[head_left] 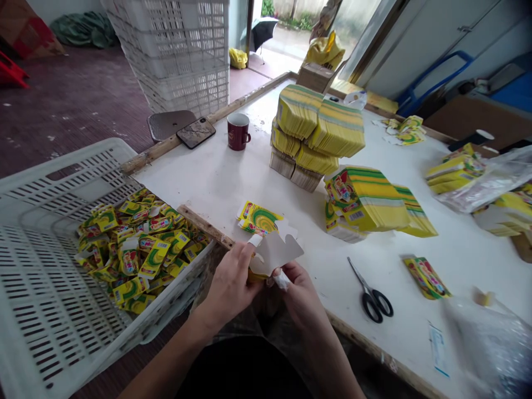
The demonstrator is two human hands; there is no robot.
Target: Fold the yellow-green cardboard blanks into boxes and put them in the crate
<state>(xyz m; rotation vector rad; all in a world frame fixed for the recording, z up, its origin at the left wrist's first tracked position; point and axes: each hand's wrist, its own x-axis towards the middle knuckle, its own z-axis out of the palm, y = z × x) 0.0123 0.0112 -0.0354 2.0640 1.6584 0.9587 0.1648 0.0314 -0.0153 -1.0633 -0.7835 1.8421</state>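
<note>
Both hands hold one flat die-cut carton blank [277,252], its plain white side up, at the near edge of the white table [216,177]. My left hand [231,282] pinches its left side with taped fingertips. My right hand [300,293] grips its lower right edge. Just beyond lies another printed yellow-green blank [258,218]. A white slotted crate [45,288] at my left holds several folded yellow-green little boxes [137,249].
Tall stacks of yellow blanks [316,133] and a leaning pile [369,202] stand mid-table. Black-handled scissors [372,296], a dark red mug [238,132], a phone [195,132], more blanks at right [455,169], plastic bags [490,343] and stacked white crates [178,50] are around.
</note>
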